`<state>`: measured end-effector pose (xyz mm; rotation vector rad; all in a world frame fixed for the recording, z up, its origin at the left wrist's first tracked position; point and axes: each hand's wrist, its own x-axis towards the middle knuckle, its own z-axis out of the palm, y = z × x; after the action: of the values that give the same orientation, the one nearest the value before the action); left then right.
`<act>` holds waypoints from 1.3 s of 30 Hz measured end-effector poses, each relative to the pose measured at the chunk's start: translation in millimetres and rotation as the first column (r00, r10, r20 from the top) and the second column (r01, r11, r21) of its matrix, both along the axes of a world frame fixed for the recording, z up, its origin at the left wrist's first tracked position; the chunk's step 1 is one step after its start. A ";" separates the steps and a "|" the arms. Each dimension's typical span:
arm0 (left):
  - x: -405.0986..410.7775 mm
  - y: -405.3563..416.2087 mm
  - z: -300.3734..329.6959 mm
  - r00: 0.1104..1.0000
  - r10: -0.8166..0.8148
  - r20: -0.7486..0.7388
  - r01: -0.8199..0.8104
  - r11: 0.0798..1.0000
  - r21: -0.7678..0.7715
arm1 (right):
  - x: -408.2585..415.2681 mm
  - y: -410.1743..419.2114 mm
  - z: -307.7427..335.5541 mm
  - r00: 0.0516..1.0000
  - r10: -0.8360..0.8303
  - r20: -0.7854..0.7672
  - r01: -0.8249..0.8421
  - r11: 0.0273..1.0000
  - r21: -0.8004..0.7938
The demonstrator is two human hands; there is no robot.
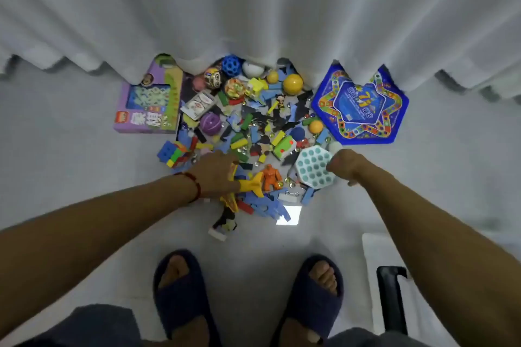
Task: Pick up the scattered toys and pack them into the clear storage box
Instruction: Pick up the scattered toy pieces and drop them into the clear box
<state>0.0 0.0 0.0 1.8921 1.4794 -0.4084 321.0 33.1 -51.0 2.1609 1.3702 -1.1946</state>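
The scattered toys [253, 132] lie heaped on the pale floor [70, 149] against a white curtain [253, 8], whose hem covers the far edge of the pile. A purple game box [146, 104] borders the heap on one side, a blue star-patterned game mat [361, 104] on the other. The left hand [217, 172] rests on a yellow toy plane [248, 186], its fingers hidden. The right hand [346, 163] curls its fingers on the rim of a white-and-teal pop toy [314, 167]. A clear box corner [375, 256], cut off, sits near the right foot; its contents cannot be made out.
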 end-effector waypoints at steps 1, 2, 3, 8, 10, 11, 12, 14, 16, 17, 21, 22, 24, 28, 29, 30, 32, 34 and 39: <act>5.9 5.6 -9.7 1.000 -0.008 -0.011 0.008 1.000 -0.026 | 1.8 -1.1 -11.7 0.999 -0.037 0.028 0.036 0.999 0.018; 12.6 10.0 -16.5 1.000 -0.002 -0.008 0.002 0.999 -0.053 | 3.0 -3.1 -23.3 0.993 -0.098 0.067 0.095 0.994 0.055; 21.1 16.7 -24.0 0.999 0.034 0.030 -0.031 0.996 -0.083 | 4.4 -4.2 -37.6 0.983 -0.164 0.088 0.157 0.984 0.083; 69.6 28.5 -30.1 0.709 0.653 0.267 -0.515 0.737 -0.437 | -17.9 -30.7 -77.6 0.904 -0.423 0.068 0.398 0.888 0.232; 80.8 25.0 -27.0 0.610 0.749 0.258 -0.570 0.641 -0.513 | -24.7 -39.8 -81.0 0.850 -0.525 0.051 0.487 0.817 0.309; 84.7 20.6 -26.7 0.586 0.767 0.260 -0.586 0.623 -0.518 | -26.9 -44.6 -83.7 0.839 -0.542 0.038 0.500 0.798 0.335; 88.1 16.0 -26.7 0.571 0.777 0.266 -0.594 0.615 -0.520 | -27.6 -48.1 -83.6 0.833 -0.553 0.011 0.513 0.781 0.357; 95.3 9.5 -22.3 0.586 0.764 0.269 -0.585 0.629 -0.511 | -26.6 -51.6 -82.4 0.789 -0.604 -0.107 0.598 0.717 0.357; 105.1 8.3 -13.3 0.631 0.730 0.261 -0.566 0.664 -0.489 | -24.3 -53.4 -72.2 0.669 -0.694 -0.267 0.742 0.600 0.299; 109.8 5.5 -6.2 0.654 0.712 0.257 -0.558 0.683 -0.471 | -24.5 -56.4 -63.9 0.593 -0.727 -0.348 0.805 0.533 0.260; 136.1 1.8 35.1 0.647 0.691 0.324 -0.586 0.722 -0.368 | -23.7 -76.8 -8.4 0.417 -0.719 -0.556 0.907 0.366 0.207; 142.9 -0.1 46.5 0.631 0.698 0.340 -0.601 0.716 -0.354 | -23.5 -86.2 11.8 0.391 -0.693 -0.606 0.918 0.340 0.204; 157.4 -6.6 67.2 0.595 0.712 0.373 -0.598 0.702 -0.387 | -19.0 -111.3 53.2 0.331 -0.614 -0.716 0.941 0.275 0.199; 198.6 -28.3 109.7 0.593 0.643 0.486 -0.389 0.756 -0.526 | 14.4 -182.3 132.3 0.279 -0.471 -0.837 0.959 0.089 0.270; 210.0 -36.8 119.4 0.624 0.596 0.505 -0.317 0.785 -0.533 | 28.6 -203.3 143.8 0.252 -0.466 -0.848 0.961 0.017 0.277; 221.2 -46.1 128.3 0.657 0.549 0.516 -0.255 0.807 -0.533 | 44.6 -225.2 152.2 0.205 -0.472 -0.857 0.960 -0.072 0.269; 242.5 -64.5 142.3 0.711 0.480 0.514 -0.198 0.837 -0.510 | 83.6 -269.0 152.3 0.066 -0.517 -0.854 0.934 -0.269 0.235; 259.5 -82.1 146.4 0.740 0.439 0.509 -0.167 0.854 -0.493 | 120.7 -307.6 137.0 -0.058 -0.587 -0.808 0.880 -0.411 0.236; 279.2 -108.1 139.0 0.765 0.417 0.491 -0.152 0.858 -0.491 | 176.7 -340.7 95.4 -0.319 -0.593 -0.740 0.865 -0.501 0.029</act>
<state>279.2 -108.1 139.0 1.2403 1.1136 0.0207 497.7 -307.7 44.4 4.0050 -1.1143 -1.6527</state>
